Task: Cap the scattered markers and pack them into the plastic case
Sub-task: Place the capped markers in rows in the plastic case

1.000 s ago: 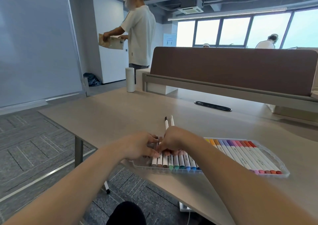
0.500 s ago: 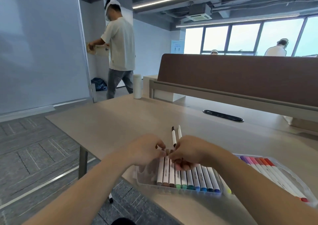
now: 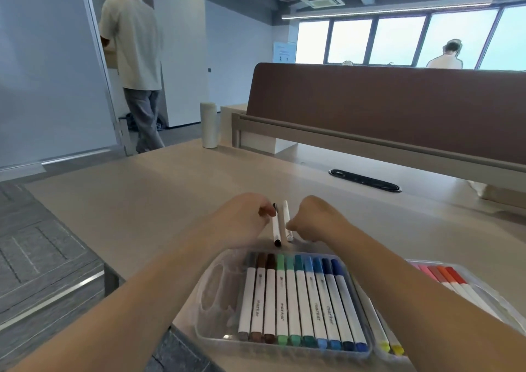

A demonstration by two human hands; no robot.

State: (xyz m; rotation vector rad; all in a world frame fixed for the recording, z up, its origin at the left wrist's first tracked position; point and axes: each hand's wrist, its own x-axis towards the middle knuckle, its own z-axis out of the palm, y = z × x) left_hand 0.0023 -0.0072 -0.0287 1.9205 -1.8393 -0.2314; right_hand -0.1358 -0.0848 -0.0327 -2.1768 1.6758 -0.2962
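Head view: left hand [image 3: 244, 220] pinches black-capped white marker [image 3: 276, 228], right hand [image 3: 316, 218] pinches all-white marker [image 3: 286, 215]; I judge both bound for clear plastic case [image 3: 210, 292].

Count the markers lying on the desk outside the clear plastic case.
2: a black-capped white marker at the left hand, an all-white marker by the right hand. Forearms may hide others.

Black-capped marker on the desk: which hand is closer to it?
Left. The left hand has its fingertips at the far end of the black-capped marker; the right hand sits beyond the white marker lying beside it.
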